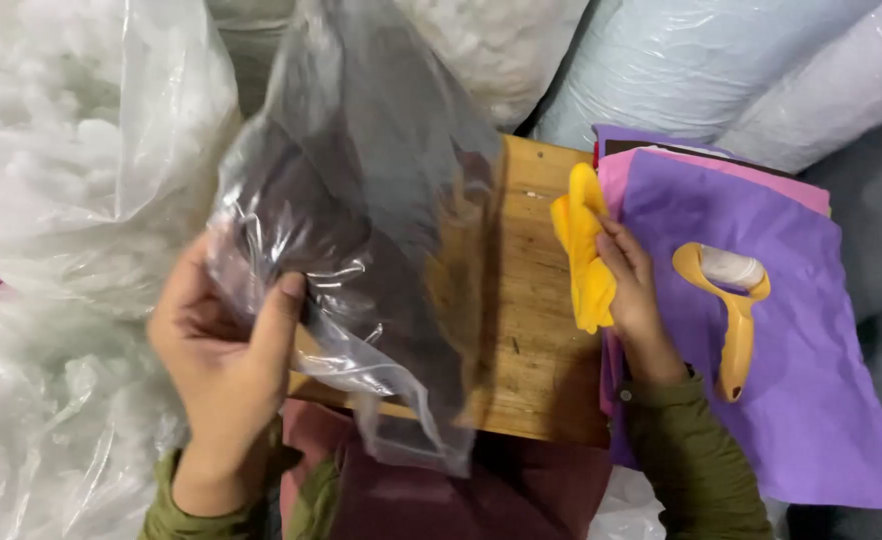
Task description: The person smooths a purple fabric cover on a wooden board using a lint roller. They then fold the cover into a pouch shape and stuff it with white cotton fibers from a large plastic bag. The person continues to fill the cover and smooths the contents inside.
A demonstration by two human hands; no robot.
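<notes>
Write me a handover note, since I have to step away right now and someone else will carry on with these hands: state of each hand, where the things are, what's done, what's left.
Left hand: lifted over the wooden board, fingers pinching a clear plastic bag with something dark inside.
Right hand: gripping a bunched yellow cloth piece at the board's right edge.
Nearby: purple felt sheet on a pink one, with a yellow-handled tool lying on the purple.
Done: bag and yellow piece are both in hand.
Left: the two are apart; the yellow piece is outside the bag.
</notes>
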